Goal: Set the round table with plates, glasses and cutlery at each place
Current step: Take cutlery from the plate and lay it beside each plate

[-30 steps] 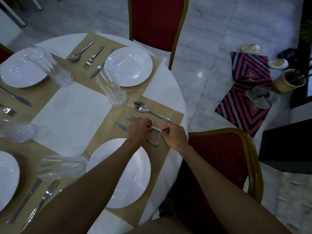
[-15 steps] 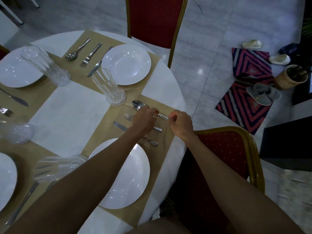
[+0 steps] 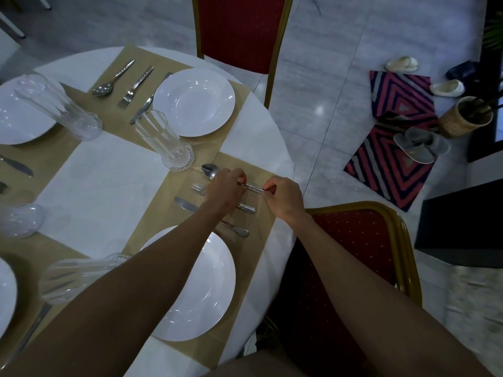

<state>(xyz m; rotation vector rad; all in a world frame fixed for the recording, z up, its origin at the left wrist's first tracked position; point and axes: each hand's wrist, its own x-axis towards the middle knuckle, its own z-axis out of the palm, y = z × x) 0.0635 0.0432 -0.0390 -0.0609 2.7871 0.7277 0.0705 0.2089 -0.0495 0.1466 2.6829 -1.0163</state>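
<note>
On the near tan placemat [image 3: 261, 240] a spoon [image 3: 211, 169], a fork [image 3: 198, 188] and a knife [image 3: 185, 204] lie side by side beyond a white plate [image 3: 206, 292]. My left hand [image 3: 224, 190] pinches the middle of the spoon's handle. My right hand [image 3: 284, 198] pinches the end of that handle. Both forearms cross the plate and the chair. A tall glass [image 3: 163, 141] stands just past the spoon bowl.
The round white table [image 3: 103, 186] holds further places with plates [image 3: 194, 102], cutlery and glasses [image 3: 58, 107]; one glass [image 3: 79, 276] lies on its side by my left arm. Red chairs [image 3: 353, 268] stand at the table edge. Slippers, a striped mat [image 3: 394, 148] and a basket lie on the floor.
Both hands moved from the fork up to the spoon and took hold of its handle. The fork now lies free on the placemat.
</note>
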